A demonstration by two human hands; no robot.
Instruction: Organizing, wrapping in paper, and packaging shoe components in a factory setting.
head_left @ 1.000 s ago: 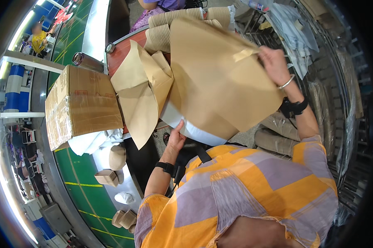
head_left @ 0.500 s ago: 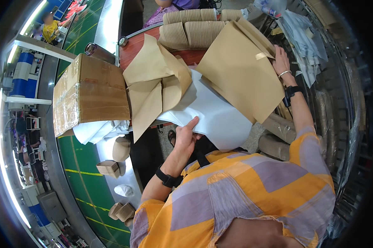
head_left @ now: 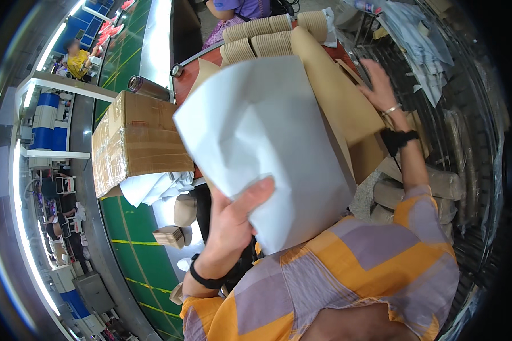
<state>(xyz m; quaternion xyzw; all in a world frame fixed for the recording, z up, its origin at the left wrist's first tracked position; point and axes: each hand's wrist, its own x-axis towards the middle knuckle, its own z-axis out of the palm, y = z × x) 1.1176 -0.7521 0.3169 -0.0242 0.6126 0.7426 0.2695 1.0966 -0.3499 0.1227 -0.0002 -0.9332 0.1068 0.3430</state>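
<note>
My left hand [head_left: 231, 220] grips the lower left part of a large pale white sheet [head_left: 267, 113], thumb on top and the other fingers mostly hidden beneath. Raised in front of my chest, the sheet is creased near the thumb and covers much of the red table. Large brown paper sheets [head_left: 338, 94] lie or lean to its right, bent over at the table's edge. Beside their right edge is my right hand [head_left: 378, 85], its fingers spread and holding nothing. A corner of more brown paper [head_left: 203, 77] shows behind the white sheet on the left.
Stacks of nested brown ribbed pieces [head_left: 267, 37] line the far side of the red table [head_left: 186, 84]. A taped cardboard box [head_left: 148, 133] stands left, beside a dark bottle [head_left: 148, 87] and a green conveyor [head_left: 136, 224]. Wrapped brown bundles [head_left: 389, 193] lie low right. Other people sit farther off.
My left hand has lifted the white sheet up and over the brown paper on the left. My right hand has opened and come away from the brown sheets, which have tipped to the right.
</note>
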